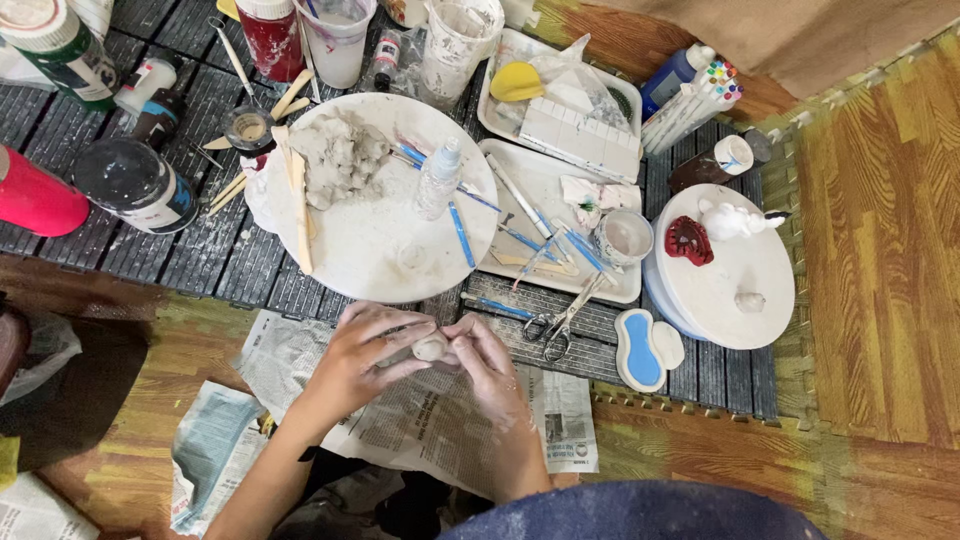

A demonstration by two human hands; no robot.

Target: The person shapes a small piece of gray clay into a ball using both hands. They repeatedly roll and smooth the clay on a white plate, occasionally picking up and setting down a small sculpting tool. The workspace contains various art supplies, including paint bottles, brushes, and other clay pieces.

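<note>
The small lump of grey clay [432,347] sat between the two hands at the near edge of the scene, above the spread newspaper [420,420] and just short of the dark slatted surface [220,260]. The left hand [365,355] came in from the left and curled around the lump's left side, fingers bent over its top; the right hand [487,358] met it from the right, fingertips pressed against the clay. Both hands were closed on the lump, sharing the grip, so neither was clearly nearer. The lump looked roughly round, with no plain long axis, though the fingers hid most of it. Just beyond the hands lay the round white board [385,235] with a larger heap of clay [340,155] and a small clear bottle [438,178]. Scissors [558,325] lay near, to the right of the hands.
</note>
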